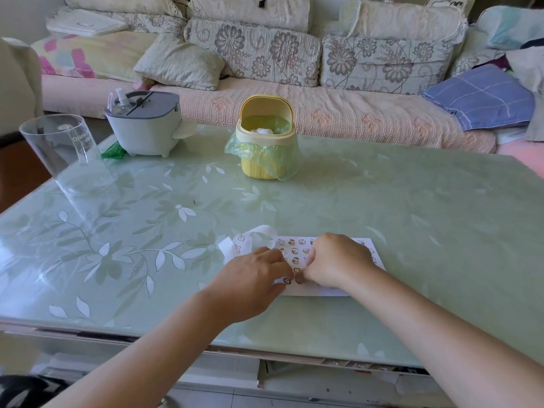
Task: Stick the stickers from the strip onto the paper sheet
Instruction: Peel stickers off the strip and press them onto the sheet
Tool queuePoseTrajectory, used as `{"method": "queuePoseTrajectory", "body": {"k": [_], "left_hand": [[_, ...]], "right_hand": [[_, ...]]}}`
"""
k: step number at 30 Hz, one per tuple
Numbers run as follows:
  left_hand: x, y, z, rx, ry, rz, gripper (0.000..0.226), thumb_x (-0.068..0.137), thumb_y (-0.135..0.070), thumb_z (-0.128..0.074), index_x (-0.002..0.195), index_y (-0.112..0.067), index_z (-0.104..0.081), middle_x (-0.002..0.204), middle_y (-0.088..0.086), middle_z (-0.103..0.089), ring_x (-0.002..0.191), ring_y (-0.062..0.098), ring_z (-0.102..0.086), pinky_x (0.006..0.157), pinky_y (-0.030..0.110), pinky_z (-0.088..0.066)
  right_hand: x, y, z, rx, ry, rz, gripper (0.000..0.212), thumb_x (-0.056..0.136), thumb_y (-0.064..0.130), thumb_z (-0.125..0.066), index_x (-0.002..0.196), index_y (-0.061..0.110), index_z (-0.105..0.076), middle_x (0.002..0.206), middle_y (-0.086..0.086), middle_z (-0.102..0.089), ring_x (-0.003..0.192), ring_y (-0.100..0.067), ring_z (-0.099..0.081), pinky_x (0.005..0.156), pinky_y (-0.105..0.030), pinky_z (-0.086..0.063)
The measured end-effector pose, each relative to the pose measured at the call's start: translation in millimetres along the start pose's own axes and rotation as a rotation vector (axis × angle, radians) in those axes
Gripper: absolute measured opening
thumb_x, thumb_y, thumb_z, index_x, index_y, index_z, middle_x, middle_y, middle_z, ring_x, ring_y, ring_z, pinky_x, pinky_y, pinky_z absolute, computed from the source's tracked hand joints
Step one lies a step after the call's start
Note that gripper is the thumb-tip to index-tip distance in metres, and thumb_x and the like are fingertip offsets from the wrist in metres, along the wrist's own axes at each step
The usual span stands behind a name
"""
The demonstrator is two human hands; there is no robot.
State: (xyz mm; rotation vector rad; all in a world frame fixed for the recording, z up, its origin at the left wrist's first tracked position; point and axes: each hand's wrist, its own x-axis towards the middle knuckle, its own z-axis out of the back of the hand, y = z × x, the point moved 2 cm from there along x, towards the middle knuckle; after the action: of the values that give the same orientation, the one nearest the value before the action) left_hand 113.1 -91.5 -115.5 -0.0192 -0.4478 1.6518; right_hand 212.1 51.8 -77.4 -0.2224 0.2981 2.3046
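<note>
We see the left hand (253, 273) and right hand (335, 260) meeting fingertip to fingertip, pinching at a sticker on the paper sheet (323, 290) lying on the green surface (382, 201); the curled strip (250, 237) lies just left, a yellow bin (265, 160) beyond.

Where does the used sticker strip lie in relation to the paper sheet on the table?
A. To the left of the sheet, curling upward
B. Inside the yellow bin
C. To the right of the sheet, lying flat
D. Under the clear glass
A: the white sticker strip curls up at the left end of the paper sheet, beyond the left hand; the yellow bin stands farther back on the table.
</note>
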Motion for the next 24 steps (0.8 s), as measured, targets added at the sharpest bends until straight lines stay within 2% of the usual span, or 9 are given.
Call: {"method": "queuePoseTrajectory", "body": {"k": [1,3,5,8,11,14,17,21,24], "left_hand": [[-1,0,0,0.007,-0.007,0.0,0.019,0.092,-0.029,-0.057,0.108,-0.032,-0.065,0.105,-0.01,-0.059,0.098,0.016,-0.055,0.069,0.032,-0.049],[-2,-2,-2,0.032,-0.014,-0.004,0.026,0.092,-0.027,-0.057,0.115,-0.035,-0.064,0.106,-0.01,-0.06,0.098,0.015,-0.056,0.067,0.029,-0.048],[-3,-2,-3,0.072,-0.021,-0.018,0.032,0.092,-0.026,-0.054,0.119,-0.038,-0.063,0.107,-0.009,-0.06,0.097,0.014,-0.056,0.063,0.029,-0.048],[-5,-4,-4,0.103,-0.033,-0.018,0.033,0.092,-0.03,-0.047,0.115,-0.041,-0.067,0.109,-0.007,-0.061,0.097,0.015,-0.06,0.057,0.028,-0.049],[-8,-6,-5,0.142,-0.035,-0.002,0.036,0.088,-0.041,-0.042,0.113,-0.041,-0.069,0.107,-0.008,-0.063,0.096,0.014,-0.063,0.055,0.029,-0.051],[-9,-11,-8,0.158,-0.021,0.003,0.04,0.089,-0.046,-0.04,0.118,-0.039,-0.067,0.11,-0.006,-0.063,0.098,0.016,-0.063,0.058,0.032,-0.052],[-12,-13,-7,0.162,-0.014,0.009,0.044,0.09,-0.05,-0.038,0.123,-0.038,-0.064,0.119,-0.007,-0.064,0.104,0.016,-0.063,0.065,0.034,-0.055],[-18,-14,-9,0.202,-0.027,0.0,0.046,0.089,-0.051,-0.042,0.126,-0.034,-0.062,0.125,-0.007,-0.062,0.11,0.014,-0.062,0.068,0.03,-0.057],[-20,-13,-14,0.203,-0.034,-0.001,0.046,0.09,-0.051,-0.043,0.127,-0.032,-0.061,0.129,-0.005,-0.06,0.116,0.015,-0.061,0.072,0.031,-0.058]], "right_hand": [[0,-3,0,-0.007,-0.005,-0.003,0.037,0.065,0.057,-0.078,0.088,0.029,-0.072,0.089,0.012,-0.068,0.085,-0.015,-0.065,0.07,-0.025,-0.05],[-3,-10,-1,0.092,0.026,-0.002,0.031,0.068,0.057,-0.078,0.083,0.031,-0.069,0.089,0.016,-0.067,0.086,-0.012,-0.064,0.069,-0.025,-0.048],[-9,-16,-4,0.175,0.023,0.042,0.02,0.074,0.051,-0.074,0.081,0.033,-0.066,0.088,0.018,-0.064,0.087,-0.009,-0.062,0.071,-0.027,-0.047],[-18,-23,-9,0.155,-0.028,0.155,0.002,0.086,0.035,-0.062,0.087,0.036,-0.063,0.085,0.021,-0.061,0.09,-0.008,-0.06,0.069,-0.026,-0.043],[-27,-29,-16,0.12,-0.098,0.32,0.02,0.094,0.032,-0.054,0.108,0.039,-0.066,0.104,0.02,-0.056,0.102,-0.009,-0.055,0.076,-0.027,-0.039],[-37,-32,-24,0.01,-0.16,0.5,0.035,0.096,0.033,-0.047,0.126,0.035,-0.064,0.137,0.015,-0.049,0.125,-0.014,-0.044,0.098,-0.033,-0.041],[-47,-36,-34,-0.104,-0.088,0.561,0.059,0.092,0.045,-0.03,0.144,0.027,-0.051,0.16,0.007,-0.033,0.143,-0.018,-0.028,0.116,-0.042,-0.029],[-54,-48,-43,-0.125,-0.03,0.586,0.075,0.087,0.061,-0.012,0.158,0.036,-0.021,0.168,0.01,-0.004,0.154,-0.013,-0.002,0.123,-0.032,-0.003],[-55,-55,-45,-0.068,-0.039,0.601,0.075,0.087,0.064,-0.014,0.156,0.039,-0.026,0.167,0.011,-0.006,0.154,-0.01,-0.003,0.121,-0.024,0.002]]}}
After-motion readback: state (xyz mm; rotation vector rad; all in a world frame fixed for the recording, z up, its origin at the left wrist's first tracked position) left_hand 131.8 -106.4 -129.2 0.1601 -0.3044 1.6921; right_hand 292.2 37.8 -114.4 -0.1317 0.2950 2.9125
